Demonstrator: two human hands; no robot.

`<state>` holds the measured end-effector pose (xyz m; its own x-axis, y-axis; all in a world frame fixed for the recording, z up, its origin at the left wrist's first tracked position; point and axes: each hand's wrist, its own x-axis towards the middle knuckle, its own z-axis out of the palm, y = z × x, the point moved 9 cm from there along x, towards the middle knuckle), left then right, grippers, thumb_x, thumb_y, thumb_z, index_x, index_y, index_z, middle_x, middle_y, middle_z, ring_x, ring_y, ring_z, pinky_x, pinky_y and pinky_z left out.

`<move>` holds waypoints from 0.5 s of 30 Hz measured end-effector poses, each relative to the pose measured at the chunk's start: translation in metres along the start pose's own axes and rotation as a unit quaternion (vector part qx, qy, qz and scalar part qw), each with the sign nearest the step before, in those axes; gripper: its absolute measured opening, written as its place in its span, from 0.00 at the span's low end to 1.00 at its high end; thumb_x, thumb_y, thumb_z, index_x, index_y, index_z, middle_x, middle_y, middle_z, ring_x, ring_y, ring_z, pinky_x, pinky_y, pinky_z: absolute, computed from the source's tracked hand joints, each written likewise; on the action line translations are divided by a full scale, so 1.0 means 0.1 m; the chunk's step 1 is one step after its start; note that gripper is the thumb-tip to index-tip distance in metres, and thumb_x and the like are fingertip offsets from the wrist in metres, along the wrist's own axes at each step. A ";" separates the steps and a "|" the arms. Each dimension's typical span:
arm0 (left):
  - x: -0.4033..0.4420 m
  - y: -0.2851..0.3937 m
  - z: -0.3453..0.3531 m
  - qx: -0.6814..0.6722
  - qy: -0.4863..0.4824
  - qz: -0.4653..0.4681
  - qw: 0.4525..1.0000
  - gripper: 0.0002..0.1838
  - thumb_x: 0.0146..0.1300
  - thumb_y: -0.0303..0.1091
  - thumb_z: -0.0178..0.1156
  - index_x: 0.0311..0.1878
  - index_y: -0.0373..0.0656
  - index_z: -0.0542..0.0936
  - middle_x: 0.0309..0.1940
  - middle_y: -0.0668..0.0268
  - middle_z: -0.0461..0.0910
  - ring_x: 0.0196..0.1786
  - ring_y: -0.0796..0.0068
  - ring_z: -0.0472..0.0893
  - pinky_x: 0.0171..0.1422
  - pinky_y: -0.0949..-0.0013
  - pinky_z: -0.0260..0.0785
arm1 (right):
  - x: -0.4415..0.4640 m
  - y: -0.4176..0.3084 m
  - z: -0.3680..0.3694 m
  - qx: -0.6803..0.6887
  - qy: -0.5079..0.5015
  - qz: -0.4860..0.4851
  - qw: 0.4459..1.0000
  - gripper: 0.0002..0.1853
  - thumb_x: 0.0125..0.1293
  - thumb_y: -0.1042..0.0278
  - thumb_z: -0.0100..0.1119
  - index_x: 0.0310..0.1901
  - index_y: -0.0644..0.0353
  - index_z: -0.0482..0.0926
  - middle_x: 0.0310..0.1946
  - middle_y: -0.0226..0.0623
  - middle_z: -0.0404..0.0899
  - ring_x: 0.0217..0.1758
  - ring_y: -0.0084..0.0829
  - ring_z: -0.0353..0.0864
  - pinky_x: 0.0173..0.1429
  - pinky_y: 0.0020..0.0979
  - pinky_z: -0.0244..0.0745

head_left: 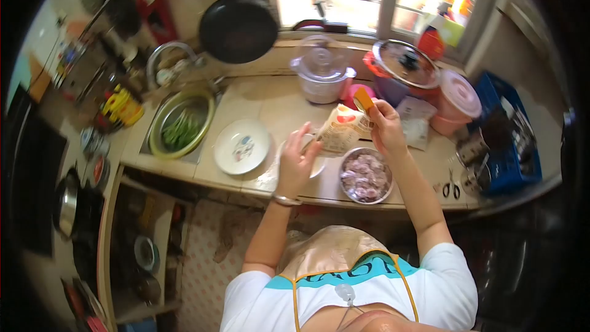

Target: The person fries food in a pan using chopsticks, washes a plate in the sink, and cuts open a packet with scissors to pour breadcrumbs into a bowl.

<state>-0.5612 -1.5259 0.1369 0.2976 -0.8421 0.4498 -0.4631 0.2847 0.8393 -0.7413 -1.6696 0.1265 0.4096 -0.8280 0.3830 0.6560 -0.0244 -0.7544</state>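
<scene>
My right hand [387, 126] is closed on the upper right of a cream packet [344, 130] with a red print. An orange-yellow piece [364, 99] sticks up by its fingertips; whether it belongs to the packet I cannot tell. My left hand [297, 163] has its fingers apart, at the packet's left edge and in front of a white bowl [318, 167] that it partly hides. Whether it touches the packet is unclear. Below my right hand stands a metal bowl [391, 192] of pinkish, chopped-looking meat [366, 175]. A white plate [242, 147] with a printed pattern lies to the left.
A basin [209, 117] with green vegetables sits in the sink. Behind are a clear lidded pot [321, 74], a glass-lidded pot [405, 64] and a pink canister [456, 101]. Scissors [451, 190] and a blue basket [522, 175] are on the right. A pan [238, 27] hangs above.
</scene>
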 end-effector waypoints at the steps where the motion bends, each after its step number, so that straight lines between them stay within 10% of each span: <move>1: -0.03 0.05 0.00 0.024 0.008 0.012 1.000 0.23 0.62 0.34 0.60 0.58 0.35 0.72 0.50 0.55 0.76 0.53 0.62 0.76 0.57 0.66 0.67 | -0.02 -0.16 -0.07 -0.007 0.004 -0.012 1.000 0.07 0.65 0.68 0.58 0.41 0.62 0.78 0.37 0.28 0.79 0.40 0.17 0.75 0.44 0.21 0.70; 15: -0.66 -0.16 0.29 -0.008 0.040 -0.109 0.993 0.14 0.62 0.25 0.56 0.51 0.34 0.76 0.48 0.58 0.78 0.54 0.67 0.75 0.59 0.69 0.65 | -0.63 -1.06 -2.62 -0.273 0.240 0.023 0.931 0.05 0.65 0.70 0.58 0.37 0.62 0.80 0.29 0.22 0.77 0.31 0.13 0.71 0.36 0.16 0.66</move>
<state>-0.5976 -1.4877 0.0853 0.4544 -0.8458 0.2794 -0.3682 0.1073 0.9235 -1.0027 -1.7615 0.0422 0.0132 -0.9871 0.1595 0.1713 -0.1549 -0.9730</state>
